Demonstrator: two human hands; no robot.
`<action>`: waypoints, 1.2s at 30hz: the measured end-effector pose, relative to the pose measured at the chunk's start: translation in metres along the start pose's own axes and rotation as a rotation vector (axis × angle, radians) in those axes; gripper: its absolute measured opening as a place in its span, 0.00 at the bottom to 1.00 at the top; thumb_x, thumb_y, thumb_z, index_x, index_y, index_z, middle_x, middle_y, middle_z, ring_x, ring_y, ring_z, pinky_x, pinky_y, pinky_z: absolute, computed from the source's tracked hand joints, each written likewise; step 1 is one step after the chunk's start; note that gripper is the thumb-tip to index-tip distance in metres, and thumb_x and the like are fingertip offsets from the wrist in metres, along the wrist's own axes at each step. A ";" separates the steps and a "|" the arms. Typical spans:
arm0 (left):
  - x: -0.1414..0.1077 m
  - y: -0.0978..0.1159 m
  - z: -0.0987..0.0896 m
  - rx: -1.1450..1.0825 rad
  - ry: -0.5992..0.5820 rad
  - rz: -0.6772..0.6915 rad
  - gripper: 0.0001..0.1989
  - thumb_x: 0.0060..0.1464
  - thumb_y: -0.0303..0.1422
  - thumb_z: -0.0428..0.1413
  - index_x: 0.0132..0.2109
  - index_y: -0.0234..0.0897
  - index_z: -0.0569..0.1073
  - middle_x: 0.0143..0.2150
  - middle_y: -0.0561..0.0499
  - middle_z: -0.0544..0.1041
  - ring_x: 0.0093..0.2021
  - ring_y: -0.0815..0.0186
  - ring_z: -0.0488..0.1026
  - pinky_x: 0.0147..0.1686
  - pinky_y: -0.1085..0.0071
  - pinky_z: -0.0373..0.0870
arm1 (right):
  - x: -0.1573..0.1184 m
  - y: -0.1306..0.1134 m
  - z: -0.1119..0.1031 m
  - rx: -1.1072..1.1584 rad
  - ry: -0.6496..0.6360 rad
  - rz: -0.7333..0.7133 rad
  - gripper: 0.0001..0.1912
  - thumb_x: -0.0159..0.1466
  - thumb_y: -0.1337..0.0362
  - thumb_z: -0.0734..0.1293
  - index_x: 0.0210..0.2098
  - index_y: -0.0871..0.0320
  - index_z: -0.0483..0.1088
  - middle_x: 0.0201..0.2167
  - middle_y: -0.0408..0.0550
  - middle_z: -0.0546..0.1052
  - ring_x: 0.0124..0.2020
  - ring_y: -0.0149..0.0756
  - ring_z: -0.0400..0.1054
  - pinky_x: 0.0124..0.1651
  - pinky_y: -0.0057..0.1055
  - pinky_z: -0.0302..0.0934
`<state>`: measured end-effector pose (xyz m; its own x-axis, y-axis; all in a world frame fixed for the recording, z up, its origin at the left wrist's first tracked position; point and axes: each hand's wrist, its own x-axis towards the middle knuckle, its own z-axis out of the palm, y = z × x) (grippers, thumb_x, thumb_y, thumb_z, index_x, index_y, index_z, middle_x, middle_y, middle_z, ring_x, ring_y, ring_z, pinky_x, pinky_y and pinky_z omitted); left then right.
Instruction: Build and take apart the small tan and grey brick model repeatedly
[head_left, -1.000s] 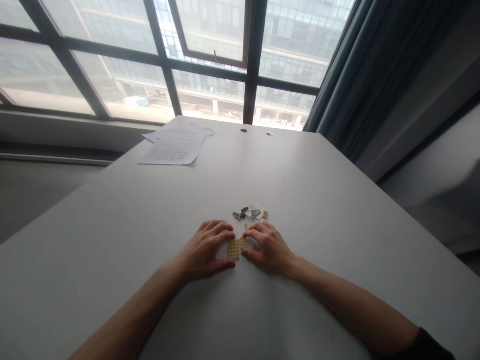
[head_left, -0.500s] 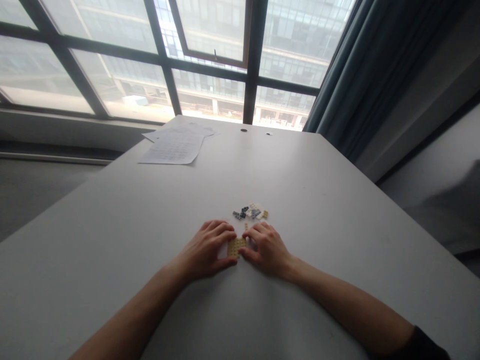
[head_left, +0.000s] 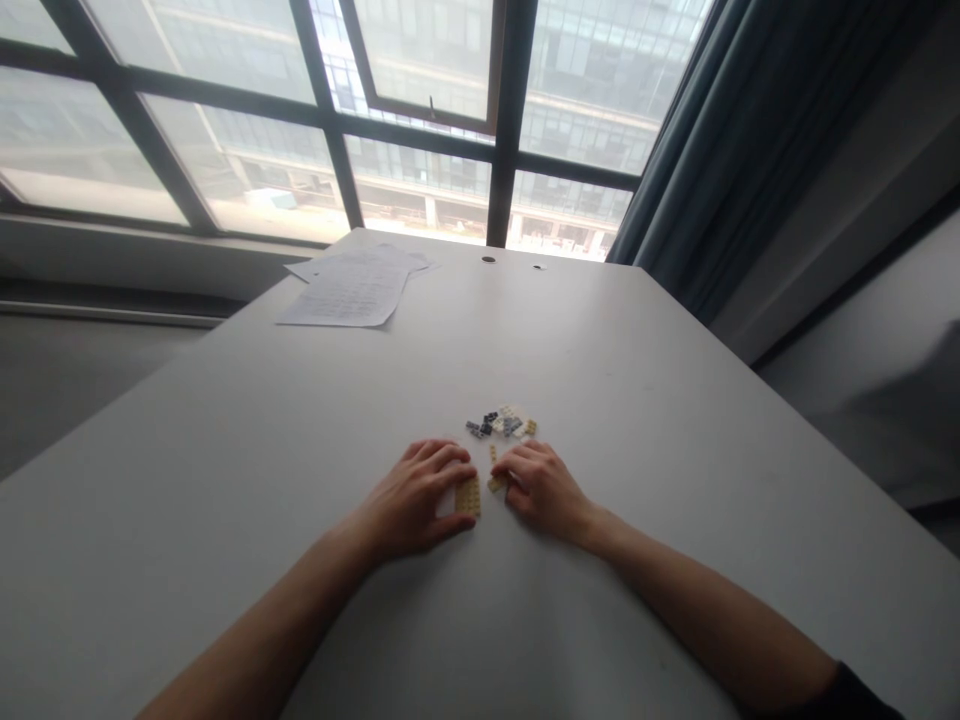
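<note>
Well short of the far edge of the white worktop (head_left: 570, 360), the left hand (head_left: 417, 496) grasps a tan rectangular studded plastic plate (head_left: 469, 496), the right hand (head_left: 543, 490) a smaller tan piece (head_left: 496, 484), apparently mid-positioning, which calls for squared edges

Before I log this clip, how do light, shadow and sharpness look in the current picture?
Head view: backlit, the window panes bright and washed out; head view: soft-edged shading on the near part of the white tabletop; head view: blue-grey curtain dim; head view: the tan studded plate at the left hand looks soft, its studs hard to count.
</note>
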<state>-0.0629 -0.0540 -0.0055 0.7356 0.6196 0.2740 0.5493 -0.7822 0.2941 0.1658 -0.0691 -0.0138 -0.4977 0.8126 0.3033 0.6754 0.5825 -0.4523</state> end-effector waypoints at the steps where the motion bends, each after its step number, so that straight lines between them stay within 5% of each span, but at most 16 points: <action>1: 0.000 0.000 0.000 -0.002 0.003 0.002 0.20 0.50 0.43 0.58 0.50 0.42 0.70 0.50 0.46 0.71 0.54 0.56 0.64 0.56 0.57 0.56 | 0.000 0.000 0.000 0.017 0.006 -0.005 0.17 0.54 0.78 0.64 0.39 0.56 0.72 0.39 0.45 0.77 0.44 0.38 0.65 0.52 0.36 0.56; 5: 0.000 0.000 0.000 -0.007 0.009 0.007 0.20 0.50 0.43 0.58 0.49 0.42 0.70 0.50 0.46 0.72 0.54 0.55 0.64 0.55 0.57 0.57 | -0.004 -0.005 -0.003 0.029 0.097 0.045 0.19 0.54 0.77 0.64 0.43 0.55 0.71 0.44 0.47 0.75 0.47 0.39 0.64 0.53 0.37 0.56; 10: 0.000 -0.001 0.001 -0.009 0.009 0.010 0.21 0.50 0.44 0.58 0.50 0.43 0.70 0.50 0.46 0.72 0.54 0.55 0.64 0.55 0.57 0.57 | -0.005 -0.012 -0.001 -0.038 0.099 0.126 0.15 0.54 0.62 0.71 0.42 0.57 0.71 0.40 0.50 0.74 0.45 0.44 0.63 0.50 0.41 0.58; 22: -0.001 -0.001 0.000 -0.004 0.004 0.009 0.21 0.51 0.44 0.58 0.50 0.42 0.70 0.50 0.46 0.71 0.55 0.55 0.64 0.56 0.57 0.57 | -0.002 -0.010 0.005 0.035 0.037 0.046 0.16 0.55 0.70 0.67 0.44 0.56 0.70 0.41 0.47 0.76 0.44 0.41 0.63 0.50 0.39 0.56; 36: 0.000 0.001 -0.001 -0.024 0.040 0.004 0.20 0.49 0.44 0.59 0.47 0.41 0.69 0.47 0.46 0.73 0.52 0.56 0.66 0.53 0.59 0.59 | -0.004 -0.011 0.004 0.056 0.028 0.003 0.19 0.55 0.66 0.70 0.46 0.55 0.69 0.44 0.47 0.75 0.47 0.41 0.62 0.53 0.39 0.54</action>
<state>-0.0627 -0.0548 -0.0038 0.7209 0.6190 0.3118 0.5366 -0.7832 0.3143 0.1576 -0.0787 -0.0134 -0.4801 0.8148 0.3250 0.6447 0.5790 -0.4991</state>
